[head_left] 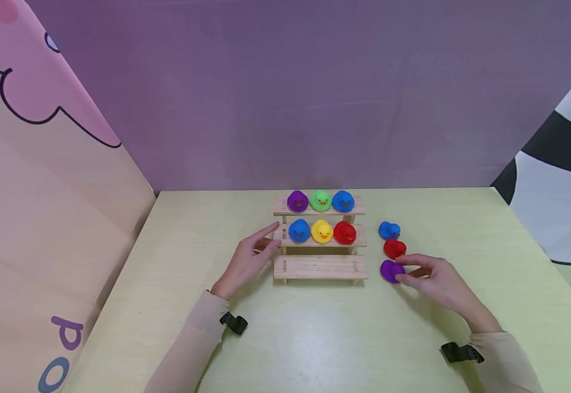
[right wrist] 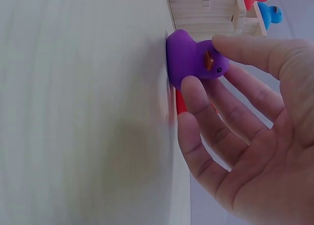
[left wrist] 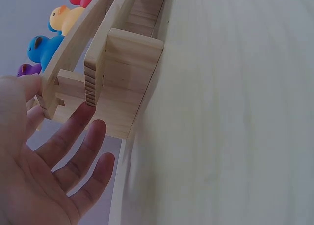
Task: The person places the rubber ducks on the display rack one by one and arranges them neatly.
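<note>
Right hand (head_left: pixel 439 281) is pinching the purple duck (head_left: pixel 390 270) sitting on the worktop (head_left: pixel 314 338), right of the wooden rack (head_left: pixel 319 267), toward the right edge; left hand (head_left: pixel 248 262) is spread, fingers touching the rack's left end; probably best gripping low on the body, lifting straight, steadying the rack.

Beside the right grip (head_left: pixel 434 281), the purple duck (head_left: pixel 391 271) looks smooth, matt rubber; the stepped rack (head_left: pixel 320 267) is bare, unvarnished wood; the desk (head_left: pixel 314 338) is matt laminate.
</note>
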A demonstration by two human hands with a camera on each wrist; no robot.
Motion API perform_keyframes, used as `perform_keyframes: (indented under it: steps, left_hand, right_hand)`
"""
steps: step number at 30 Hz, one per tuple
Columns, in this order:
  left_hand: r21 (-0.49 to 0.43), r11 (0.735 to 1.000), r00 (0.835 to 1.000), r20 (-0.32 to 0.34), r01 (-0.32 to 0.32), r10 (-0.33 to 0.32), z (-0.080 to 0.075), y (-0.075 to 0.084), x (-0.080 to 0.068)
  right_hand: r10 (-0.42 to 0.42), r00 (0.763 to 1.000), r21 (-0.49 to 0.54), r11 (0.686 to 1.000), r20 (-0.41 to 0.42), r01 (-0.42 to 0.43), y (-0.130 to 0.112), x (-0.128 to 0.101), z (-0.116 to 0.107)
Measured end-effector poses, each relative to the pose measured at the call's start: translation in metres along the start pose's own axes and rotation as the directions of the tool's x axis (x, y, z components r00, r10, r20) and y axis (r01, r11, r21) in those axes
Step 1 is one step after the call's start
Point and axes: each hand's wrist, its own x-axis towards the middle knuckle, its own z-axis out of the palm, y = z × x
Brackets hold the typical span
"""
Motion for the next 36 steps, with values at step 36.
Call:
perform_keyframes:
  steps: [36]
  left_hand:
    - [0.002, 1.0, 1.0, 0.001, 0.013, -0.013, 0.0, -0.0001, -0.0004]
  right_hand:
    - [-0.01, 1.0, -0.014, 1.0, -0.013, 0.009, 0.0041, 0.0012, -0.0016]
